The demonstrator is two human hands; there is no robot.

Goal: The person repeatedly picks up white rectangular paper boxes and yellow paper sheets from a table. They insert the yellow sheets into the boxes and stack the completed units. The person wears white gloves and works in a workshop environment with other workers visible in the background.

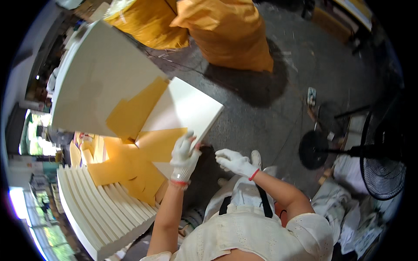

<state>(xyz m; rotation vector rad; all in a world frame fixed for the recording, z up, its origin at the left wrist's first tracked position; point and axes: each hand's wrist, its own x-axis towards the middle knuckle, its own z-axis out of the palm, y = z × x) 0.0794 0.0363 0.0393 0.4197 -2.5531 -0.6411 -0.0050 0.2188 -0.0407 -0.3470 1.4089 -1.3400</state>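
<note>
Pointing leftward, right hand [235,162] hangs near left hand [183,157].

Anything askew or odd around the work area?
Yes, mildly: the loose yellow sheets lie at mixed angles, overlapping, some across the white board and the ridged white stack, which looks orderly by contrast. Pale scraps also litter the floor by the yellow-orange sacks. No clear damage visible.

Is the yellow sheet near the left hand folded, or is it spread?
Spread: the yellow sheet lies flat on the white board beside the left hand, with no fold visible.
</note>
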